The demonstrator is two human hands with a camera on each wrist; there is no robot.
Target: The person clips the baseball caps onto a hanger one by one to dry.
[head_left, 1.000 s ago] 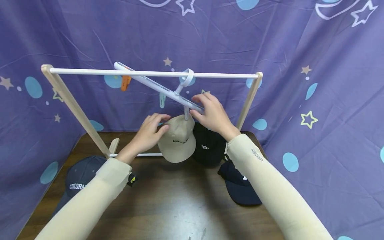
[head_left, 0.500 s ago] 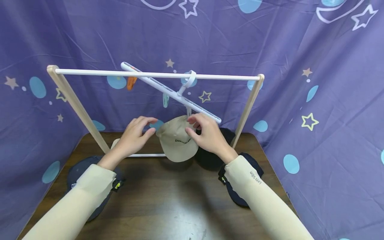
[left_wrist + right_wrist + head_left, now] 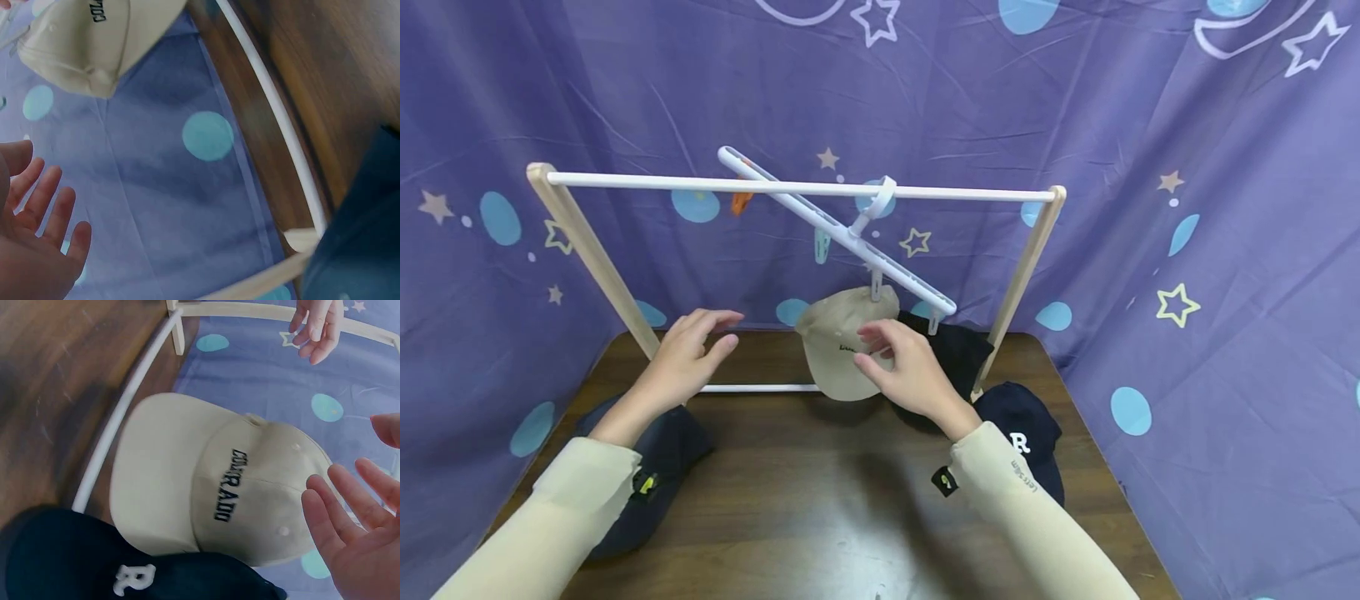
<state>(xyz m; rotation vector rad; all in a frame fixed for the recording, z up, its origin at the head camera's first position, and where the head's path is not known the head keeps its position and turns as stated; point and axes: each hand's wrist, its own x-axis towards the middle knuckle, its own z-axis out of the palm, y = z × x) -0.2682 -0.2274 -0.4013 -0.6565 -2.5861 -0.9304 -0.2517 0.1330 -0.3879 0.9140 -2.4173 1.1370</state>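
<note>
A beige cap with dark lettering hangs from a grey clip on a white hanger. Beside it a black cap hangs under the clip at the hanger's right end. My right hand is in front of the beige cap, fingers loosely bent and holding nothing; in the right wrist view its spread fingers overlap the beige cap's crown. To the left, my left hand floats apart from the caps, its fingers spread and bare, as the left wrist view confirms.
The hanger is hooked on the white top bar of a wooden-legged rack. An orange clip and a mint clip hang unused. Navy caps lie on the brown table, one left, one right. A purple curtain stands behind.
My right hand has come down from the hanger's right end, and my left hand has drawn back leftward from the beige cap. The hanger has turned slightly; both caps hang from it.
</note>
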